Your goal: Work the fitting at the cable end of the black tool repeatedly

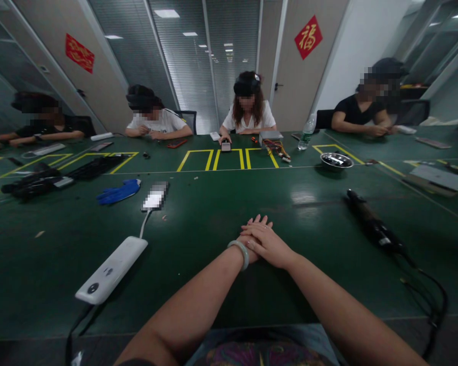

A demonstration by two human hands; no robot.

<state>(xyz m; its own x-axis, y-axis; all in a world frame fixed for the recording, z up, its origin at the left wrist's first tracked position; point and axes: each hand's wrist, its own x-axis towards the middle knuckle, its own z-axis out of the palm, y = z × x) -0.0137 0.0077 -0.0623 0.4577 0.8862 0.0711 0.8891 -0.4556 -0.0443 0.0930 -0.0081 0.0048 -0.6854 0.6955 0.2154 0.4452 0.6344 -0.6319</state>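
Note:
Both my hands rest on the green table in front of me, one laid over the other. My right hand lies flat on top with fingers stretched out and holds nothing. My left hand is underneath, mostly covered, only its extended fingertips showing beyond the right hand. A pale green bangle circles my left wrist. Nothing lies under or between the hands that I can see.
A white power strip with its cable lies to the left, a phone and a blue glove beyond it. A black electric screwdriver with cord lies right. A metal bowl and water bottle stand farther back. Several people sit around the table.

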